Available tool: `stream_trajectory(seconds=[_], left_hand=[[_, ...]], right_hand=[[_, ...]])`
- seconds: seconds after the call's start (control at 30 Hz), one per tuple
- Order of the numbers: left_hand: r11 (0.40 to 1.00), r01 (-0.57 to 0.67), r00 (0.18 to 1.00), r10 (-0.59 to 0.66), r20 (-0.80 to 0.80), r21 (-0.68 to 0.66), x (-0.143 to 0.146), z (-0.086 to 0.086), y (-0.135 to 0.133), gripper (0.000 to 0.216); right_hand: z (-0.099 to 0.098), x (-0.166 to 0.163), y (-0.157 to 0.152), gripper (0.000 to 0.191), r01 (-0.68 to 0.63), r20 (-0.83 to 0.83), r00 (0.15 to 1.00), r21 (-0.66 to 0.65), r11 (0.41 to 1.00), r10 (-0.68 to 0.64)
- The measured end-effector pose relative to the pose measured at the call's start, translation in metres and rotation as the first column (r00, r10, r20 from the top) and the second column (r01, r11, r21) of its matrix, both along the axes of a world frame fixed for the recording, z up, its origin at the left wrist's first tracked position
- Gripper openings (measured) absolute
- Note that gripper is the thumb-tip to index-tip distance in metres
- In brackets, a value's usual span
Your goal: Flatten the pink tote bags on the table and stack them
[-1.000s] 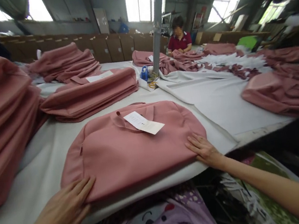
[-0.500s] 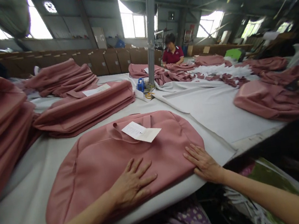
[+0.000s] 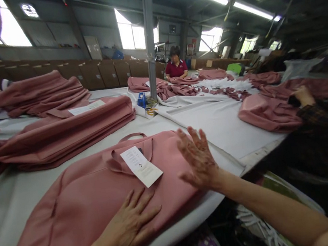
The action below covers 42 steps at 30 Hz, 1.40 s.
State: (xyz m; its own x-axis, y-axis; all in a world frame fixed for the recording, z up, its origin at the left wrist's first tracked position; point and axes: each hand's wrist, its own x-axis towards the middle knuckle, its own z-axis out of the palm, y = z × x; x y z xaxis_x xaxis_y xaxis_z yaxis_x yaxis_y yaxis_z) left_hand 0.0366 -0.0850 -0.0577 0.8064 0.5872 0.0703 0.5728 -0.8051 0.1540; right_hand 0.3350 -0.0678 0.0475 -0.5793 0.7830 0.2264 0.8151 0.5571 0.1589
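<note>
On the near edge of the grey tabletop lies a flat pink fabric cover, spread wide with a loop handle at its far side and a white paper tag resting on top. The left hand presses palm-down on the cover's near edge, fingers spread flat, gripping nothing. The right hand hangs just above the cover's right end, fingers splayed and wide open, its grip holding nothing. By the look of it, the step in hand is smoothing or squaring up the piece. A next move would seem to call for the raised hand to settle on the cloth while the left pins it, taking care not to knock the loose tag. Further back sit stacks of folded pink covers, a steel post with a blue tape dispenser beside it, and a co-worker in a red shirt at the far side.
</note>
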Motion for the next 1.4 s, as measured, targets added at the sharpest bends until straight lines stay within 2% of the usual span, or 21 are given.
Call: stream_trajectory(seconds=[0.03,0.1,0.17,0.23,0.27,0.33,0.37,0.43,0.5,0.53,0.63,0.7,0.8,0.87,0.97,1.03,1.1,1.17,1.27,1.33,1.4], left_hand=[[1.000,0.008,1.000,-0.008,0.002,-0.022,0.000,-0.003,0.001,0.051],[0.997,0.009,1.000,-0.009,-0.005,-0.080,0.001,-0.005,0.001,0.051],[0.991,-0.009,1.000,0.006,-0.023,-0.134,0.005,0.006,-0.003,0.051],[0.985,-0.016,1.000,0.011,-0.027,-0.173,0.007,0.030,-0.006,0.052],[0.983,0.005,1.000,-0.008,-0.015,-0.186,0.006,0.045,-0.007,0.052],[0.990,-0.004,1.000,0.006,0.014,-0.140,-0.001,0.072,-0.008,0.046],[0.997,-0.047,0.999,0.049,0.018,-0.066,-0.009,0.082,-0.010,0.045],[0.962,-0.264,0.964,0.265,-0.007,0.067,-0.034,0.084,-0.018,0.048],[0.830,-0.544,0.833,0.552,-0.039,0.122,-0.066,0.063,-0.028,0.062],[0.768,-0.633,0.765,0.640,-0.076,0.094,-0.082,0.046,-0.033,0.062],[0.711,-0.703,0.702,0.698,-0.139,0.020,-0.116,-0.006,-0.038,0.063],[0.721,-0.693,0.714,0.691,-0.114,0.033,-0.123,-0.022,-0.037,0.061],[0.720,-0.690,0.716,0.694,-0.075,0.079,-0.118,-0.017,-0.038,0.057],[0.653,-0.743,0.655,0.755,-0.041,0.150,-0.115,-0.008,-0.043,0.057],[0.395,-0.901,0.414,0.906,0.086,0.180,-0.116,-0.005,-0.051,0.069],[0.203,-0.978,0.207,0.971,0.118,0.047,-0.118,-0.011,-0.054,0.080],[0.077,-0.994,0.071,0.993,0.092,-0.071,-0.119,-0.018,-0.056,0.085],[0.027,-0.996,0.018,0.995,0.094,-0.090,-0.117,-0.021,-0.055,0.086],[0.038,-0.998,0.031,0.994,0.106,-0.059,-0.114,-0.018,-0.051,0.083],[0.010,-0.999,0.008,0.998,0.070,-0.033,-0.113,-0.014,-0.048,0.081],[-0.023,-1.000,-0.023,1.000,0.019,-0.014,-0.116,-0.011,-0.048,0.081]], right_hand=[[-0.034,0.020,0.012,0.064,0.130,0.013,0.991,-0.056,0.990,-0.130],[-0.089,0.053,0.029,0.062,0.190,0.038,0.982,-0.107,0.976,-0.187],[-0.121,0.071,0.034,0.060,0.183,0.014,0.983,-0.117,0.976,-0.183],[-0.137,0.081,0.034,0.060,0.152,-0.046,0.987,-0.101,0.983,-0.157],[-0.142,0.087,0.035,0.061,0.135,-0.069,0.988,-0.039,0.990,-0.138],[-0.155,0.100,0.041,0.054,-0.009,-0.049,0.999,0.005,1.000,0.010],[-0.161,0.107,0.046,0.050,-0.084,-0.044,0.995,0.026,0.996,0.085],[-0.170,0.116,0.052,0.045,-0.199,-0.028,0.979,0.056,0.978,0.201],[-0.171,0.119,0.054,0.043,-0.242,-0.030,0.969,0.089,0.966,0.245],[-0.170,0.118,0.053,0.043,-0.245,-0.031,0.968,0.091,0.965,0.248],[-0.163,0.108,0.050,0.046,-0.168,-0.054,0.984,0.054,0.984,0.171],[-0.160,0.100,0.049,0.051,-0.059,-0.062,0.996,0.010,0.998,0.059],[-0.158,0.091,0.049,0.063,0.088,-0.056,0.994,-0.022,0.996,-0.089],[-0.156,0.087,0.048,0.066,0.133,-0.050,0.990,-0.033,0.991,-0.135],[-0.153,0.084,0.045,0.065,0.166,-0.053,0.984,-0.062,0.984,-0.169],[-0.151,0.083,0.043,0.063,0.173,-0.072,0.981,-0.077,0.982,-0.178],[-0.149,0.084,0.044,0.063,0.173,-0.114,0.977,-0.086,0.981,-0.182],[-0.145,0.087,0.050,0.068,0.278,-0.191,0.938,-0.086,0.957,-0.290],[-0.134,0.094,0.070,0.082,0.558,-0.304,0.743,-0.210,0.803,-0.596],[-0.126,0.098,0.085,0.086,0.608,-0.315,0.657,-0.315,0.729,-0.684],[-0.121,0.102,0.093,0.084,0.586,-0.312,0.662,-0.352,0.730,-0.681]])
